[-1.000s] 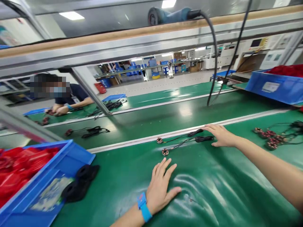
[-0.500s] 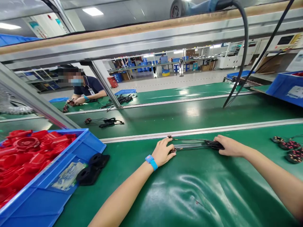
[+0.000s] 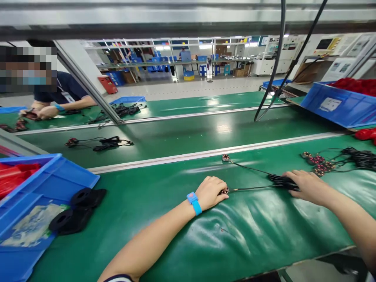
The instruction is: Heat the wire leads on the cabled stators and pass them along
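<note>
My left hand (image 3: 212, 192), with a blue band at the wrist, is closed around a small round motor stator (image 3: 225, 191) low over the green mat. A thin black lead runs from that stator to a bundle of black cables (image 3: 280, 181). My right hand (image 3: 308, 186) grips the bundle from its right end. A second motor stator (image 3: 225, 157) lies free on the mat near the white rail, its lead joining the same bundle. Right of my right hand are several more stators (image 3: 319, 162) with coiled black cables (image 3: 360, 157).
At left stands a blue bin (image 3: 75, 176) of red plastic parts, with black moulded parts (image 3: 78, 211) beside it. Beyond the rail lies another stator-and-cable set (image 3: 108, 143). A co-worker (image 3: 63, 92) handles parts at far left. Another blue bin (image 3: 335, 102) stands at right.
My left hand has let go of one of two stators, which now lies apart near the rail. The leads have spread into a V. The view has shifted rightward.
</note>
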The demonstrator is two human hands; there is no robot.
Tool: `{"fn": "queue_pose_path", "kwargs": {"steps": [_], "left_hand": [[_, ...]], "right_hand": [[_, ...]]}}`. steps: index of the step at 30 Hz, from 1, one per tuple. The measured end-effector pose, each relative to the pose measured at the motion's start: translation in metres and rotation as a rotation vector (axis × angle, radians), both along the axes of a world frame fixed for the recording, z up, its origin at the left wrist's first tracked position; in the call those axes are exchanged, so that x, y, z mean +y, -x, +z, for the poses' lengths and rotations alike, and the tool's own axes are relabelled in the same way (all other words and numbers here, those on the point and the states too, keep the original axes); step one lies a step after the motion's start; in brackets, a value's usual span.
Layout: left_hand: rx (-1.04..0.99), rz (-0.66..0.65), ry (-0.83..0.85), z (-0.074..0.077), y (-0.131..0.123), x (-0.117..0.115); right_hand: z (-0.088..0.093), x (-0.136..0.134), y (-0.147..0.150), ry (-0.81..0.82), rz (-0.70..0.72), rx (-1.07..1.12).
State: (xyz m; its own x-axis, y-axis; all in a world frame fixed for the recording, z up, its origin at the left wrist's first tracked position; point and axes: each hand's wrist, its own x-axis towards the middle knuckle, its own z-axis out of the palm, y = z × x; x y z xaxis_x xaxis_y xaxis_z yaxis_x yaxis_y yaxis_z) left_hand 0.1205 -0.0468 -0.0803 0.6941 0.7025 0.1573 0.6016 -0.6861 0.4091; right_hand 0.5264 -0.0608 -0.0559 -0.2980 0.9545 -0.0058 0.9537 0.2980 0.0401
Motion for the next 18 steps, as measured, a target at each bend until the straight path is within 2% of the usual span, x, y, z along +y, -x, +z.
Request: {"fn": "queue_pose_path", "kwargs": {"steps": [3,6,10,13,18], "left_hand": [[-0.035,0.022,0.031,0.001,-0.005,-0.011],[-0.084,0.107,0.055,0.001,-0.003,-0.018],[-0.151,0.183,0.003,-0.003,-0.002,-0.029],[-0.181,0.190,-0.058,-0.006,-0.001,-0.035],[-0.211,0.165,-0.110,-0.005,0.002,-0.037]], "right_hand": [[0.017,-0.016,0.034,0.010,0.084,0.147],[0.028,-0.022,0.100,0.126,0.186,0.434],[0.017,-0.011,0.173,0.345,0.356,0.564],[0.001,-0.002,0.192,0.480,0.338,0.694],[-0.011,-0.004,0.186,0.586,0.232,0.834]]}}
